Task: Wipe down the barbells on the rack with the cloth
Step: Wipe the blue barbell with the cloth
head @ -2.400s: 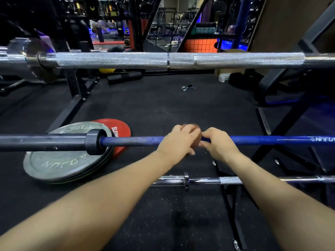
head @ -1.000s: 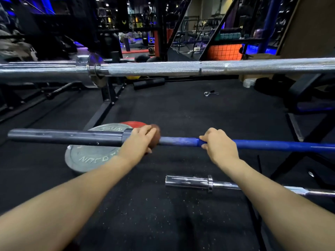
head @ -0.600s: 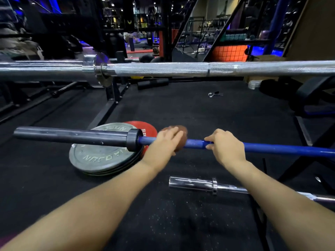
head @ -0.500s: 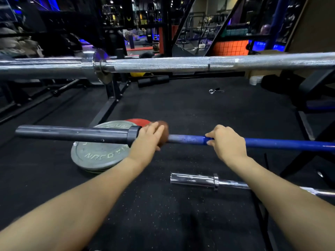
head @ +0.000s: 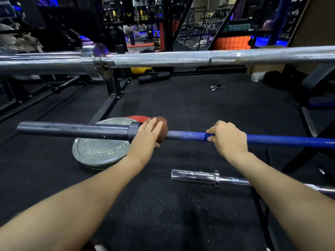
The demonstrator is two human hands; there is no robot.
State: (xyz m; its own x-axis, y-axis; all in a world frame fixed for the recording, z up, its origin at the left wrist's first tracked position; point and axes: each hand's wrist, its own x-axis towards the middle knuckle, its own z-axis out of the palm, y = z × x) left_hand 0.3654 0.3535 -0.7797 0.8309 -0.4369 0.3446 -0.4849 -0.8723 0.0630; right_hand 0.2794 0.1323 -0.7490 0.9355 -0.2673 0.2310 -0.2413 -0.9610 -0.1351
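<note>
**Blue Barbell Wipe: Cloth at Collar**

Left hand (head: 147, 135) wrapped over brown cloth (head: 161, 128), fingers curled round cloth and shaft of blue barbell (head: 282, 139). Cloth positioned on shaft directly against dark collar (head: 133, 130), at 9 o'clock from right hand (head: 227, 137). Right hand closed round blue shaft, fingers clenched on it, well apart from cloth. Dark sleeve (head: 72, 130) extended from collar toward 9 o'clock.

Silver barbell (head: 181, 57) racked at 12 o'clock, above and beyond blue barbell. Chrome barbell (head: 199, 177) lay at 6 o'clock of right hand, lower down. Grey weight plate (head: 98, 151) lay flat on black floor (head: 163, 205) beneath sleeve, red plate (head: 135, 118) partly visible behind it. Spring clip (head: 216, 87) lay on floor at 12 o'clock of right hand.
</note>
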